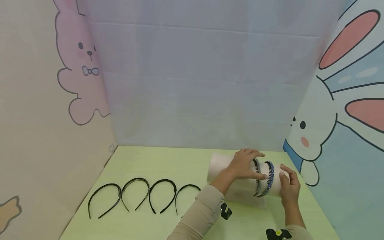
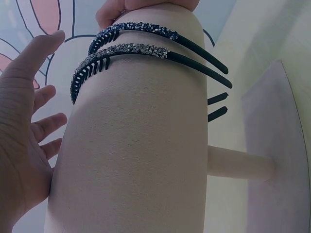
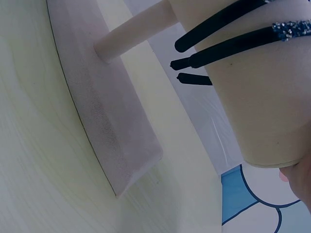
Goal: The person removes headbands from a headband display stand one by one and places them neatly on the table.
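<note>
A pale, cylindrical headband stand (image 1: 216, 163) lies horizontally on a short post (image 2: 238, 162) above a flat base (image 2: 272, 121). Around its right part sit two dark toothed headbands side by side, one with silver glitter (image 2: 131, 48) and one with blue glitter (image 1: 271, 176) closer to the end. My left hand (image 1: 243, 165) is spread over the cylinder beside the silver headband, thumb and fingers apart. At the right end my right hand (image 1: 290, 186) grips the cylinder, thumb in front and fingers bent around the end.
Several dark headbands lie in a row on the light green table (image 1: 150, 226), left of the stand; my left sleeve (image 1: 204, 210) partly covers the rightmost one (image 1: 188, 185). Walls with rabbit drawings (image 1: 318, 133) enclose the sides, and a pale sheet (image 1: 192, 83) hangs behind.
</note>
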A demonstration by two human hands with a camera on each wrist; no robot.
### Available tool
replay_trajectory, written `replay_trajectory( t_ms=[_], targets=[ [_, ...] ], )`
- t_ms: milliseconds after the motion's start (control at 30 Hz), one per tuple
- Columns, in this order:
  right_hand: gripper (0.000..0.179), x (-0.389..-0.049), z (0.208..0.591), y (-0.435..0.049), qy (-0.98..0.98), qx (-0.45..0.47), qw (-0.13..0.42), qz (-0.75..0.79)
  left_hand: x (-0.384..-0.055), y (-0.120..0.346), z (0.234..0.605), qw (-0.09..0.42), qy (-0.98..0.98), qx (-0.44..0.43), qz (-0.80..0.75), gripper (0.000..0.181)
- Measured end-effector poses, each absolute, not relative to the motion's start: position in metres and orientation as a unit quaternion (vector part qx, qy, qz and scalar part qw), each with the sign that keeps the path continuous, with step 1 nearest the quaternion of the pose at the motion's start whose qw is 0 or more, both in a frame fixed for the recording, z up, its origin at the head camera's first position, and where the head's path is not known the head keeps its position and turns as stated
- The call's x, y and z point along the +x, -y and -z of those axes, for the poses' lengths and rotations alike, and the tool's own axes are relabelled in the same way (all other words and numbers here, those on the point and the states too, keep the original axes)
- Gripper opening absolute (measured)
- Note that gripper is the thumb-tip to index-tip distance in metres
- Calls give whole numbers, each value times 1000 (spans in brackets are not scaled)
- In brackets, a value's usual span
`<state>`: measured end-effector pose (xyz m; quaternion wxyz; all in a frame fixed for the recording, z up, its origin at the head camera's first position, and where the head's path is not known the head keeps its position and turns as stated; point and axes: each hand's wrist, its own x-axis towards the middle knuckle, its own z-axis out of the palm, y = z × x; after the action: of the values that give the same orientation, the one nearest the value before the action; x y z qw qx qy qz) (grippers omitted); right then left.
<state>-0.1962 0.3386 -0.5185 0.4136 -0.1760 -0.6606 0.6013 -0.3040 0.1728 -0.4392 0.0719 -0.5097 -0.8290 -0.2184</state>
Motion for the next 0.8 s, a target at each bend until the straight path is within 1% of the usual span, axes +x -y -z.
replay_trajectory(
  t_ms=[233,333,467,633,800],
  targets=[
    [24,-196,521,-339,661,-172,411,-604,-304,-180,441,53,842,-509,171,86],
    [24,-197,520,-340,663,-166,419,-598,-303,-181,443,50,849,-506,143,92],
    [23,-196,514,-338,663,-157,427,-594,-306,-181,444,48,850,-504,147,99],
    [23,-194,510,-333,661,-166,415,-603,-309,-178,449,52,847,-508,151,99],
    [22,-195,516,-334,663,-171,414,-600,-308,-177,454,66,858,-495,125,102]
  ],
)
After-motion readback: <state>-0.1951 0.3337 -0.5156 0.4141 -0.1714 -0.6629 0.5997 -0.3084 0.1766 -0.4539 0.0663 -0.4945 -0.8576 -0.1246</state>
